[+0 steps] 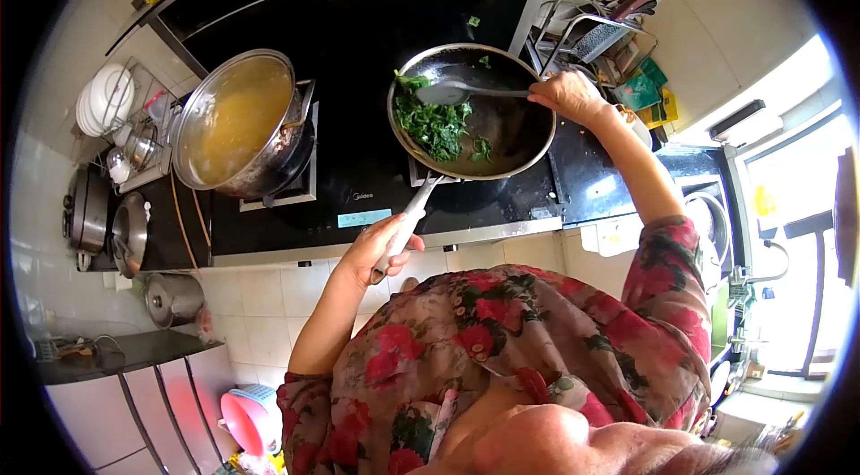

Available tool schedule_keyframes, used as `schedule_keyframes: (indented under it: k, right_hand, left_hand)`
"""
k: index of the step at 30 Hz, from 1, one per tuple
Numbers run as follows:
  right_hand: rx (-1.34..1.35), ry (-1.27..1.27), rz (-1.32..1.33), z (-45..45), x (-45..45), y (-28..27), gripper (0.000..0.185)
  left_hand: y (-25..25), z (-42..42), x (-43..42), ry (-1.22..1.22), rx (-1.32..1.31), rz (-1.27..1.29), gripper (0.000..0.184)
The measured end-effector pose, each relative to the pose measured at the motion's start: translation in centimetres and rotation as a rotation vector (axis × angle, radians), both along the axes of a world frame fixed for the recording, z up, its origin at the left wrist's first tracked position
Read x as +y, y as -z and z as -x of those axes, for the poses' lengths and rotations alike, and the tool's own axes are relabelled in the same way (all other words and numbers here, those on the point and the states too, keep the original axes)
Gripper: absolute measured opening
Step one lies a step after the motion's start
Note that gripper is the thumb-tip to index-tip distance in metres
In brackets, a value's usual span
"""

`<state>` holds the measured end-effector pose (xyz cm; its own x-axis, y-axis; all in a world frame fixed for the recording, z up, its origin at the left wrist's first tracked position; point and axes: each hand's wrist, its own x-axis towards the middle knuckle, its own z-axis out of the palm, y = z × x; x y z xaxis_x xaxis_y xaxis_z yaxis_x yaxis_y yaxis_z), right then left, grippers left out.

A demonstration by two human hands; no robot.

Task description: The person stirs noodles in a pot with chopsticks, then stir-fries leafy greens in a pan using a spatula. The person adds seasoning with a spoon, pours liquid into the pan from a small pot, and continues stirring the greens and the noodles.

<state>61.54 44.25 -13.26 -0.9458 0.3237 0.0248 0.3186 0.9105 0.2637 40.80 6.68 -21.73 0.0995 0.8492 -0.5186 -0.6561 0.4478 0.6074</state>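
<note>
A dark frying pan (515, 130) rests on the right burner with chopped leafy greens (436, 126) gathered in its left half. My left hand (381, 247) is wrapped round the pan's light handle (414, 220), which points toward my body. Over the pan's right rim, my right hand (571, 97) grips a grey spatula (448, 93). The spatula's head lies over the upper part of the greens. A few leaf bits stick to the pan's far wall.
A large pot (237, 121) of yellowish liquid stands on the left burner. Stacked plates (109, 97) and a rack are at the far left. Behind my right hand is a knife rack (596, 32). The counter edge (484, 231) runs before my body.
</note>
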Motion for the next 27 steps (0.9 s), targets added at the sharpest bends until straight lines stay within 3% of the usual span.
schedule_keyframes:
  k: [3, 7, 10, 15, 18, 20, 24, 27]
  right_hand:
    - [-0.015, -0.109, -0.177, -0.6, -2.7, -0.3, 0.027]
    - [0.067, -0.182, -0.19, -0.8, -5.4, -2.8, 0.023]
    - [-0.014, 0.115, -0.059, 0.1, -3.9, -5.1, 0.023]
    - [-0.081, 0.35, -0.042, 4.9, 0.1, -2.8, 0.028]
    - [-0.034, 0.271, 0.03, 9.6, -1.2, -2.5, 0.031]
    - [-0.252, 0.317, 0.048, 12.5, -4.1, -5.2, 0.034]
    - [-0.17, 0.031, -0.06, 10.5, -7.5, -8.6, 0.026]
    - [-0.215, -0.006, -0.108, 8.4, -9.8, -10.0, 0.023]
  left_hand:
    - [-0.1, 0.1, 0.1, 0.015, -0.001, 0.006, 0.043]
    - [0.1, 0.2, -0.1, 0.0, -0.011, -0.014, 0.043]
    - [0.0, 0.3, -0.2, 0.001, -0.053, -0.042, 0.041]
    - [-0.1, 0.4, -0.2, 0.01, -0.016, -0.051, 0.042]
    - [0.3, 0.5, -0.1, 0.009, -0.038, -0.059, 0.039]
    - [0.4, 0.4, -0.1, 0.011, -0.032, -0.048, 0.036]
    - [0.2, 0.6, 0.0, 0.01, -0.047, -0.02, 0.03]
    - [0.3, 0.6, -0.2, -0.007, -0.077, -0.053, 0.031]
